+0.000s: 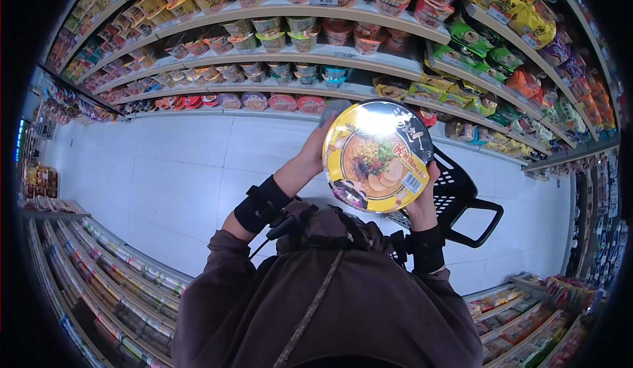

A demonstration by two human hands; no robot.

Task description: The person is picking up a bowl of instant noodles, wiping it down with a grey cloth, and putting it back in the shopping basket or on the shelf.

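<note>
Noodle bowl [377,164] held up before you

Your left hand [315,149] and right hand [423,200], partly curled, grip its opposite sides, undersides hidden. Glare whitens its upper face; it partly blocks the black basket [461,187].

Both hands — left [314,152], right [423,200] — hold a round yellow-and-black noodle bowl [376,164].

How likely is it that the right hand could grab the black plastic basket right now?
Probably yes: the bare right hand is close beside the basket, with nothing seen blocking it. But it is gripping the round yellow-and-black noodle bowl, so the left hand would likely have to hold that alone.
</note>
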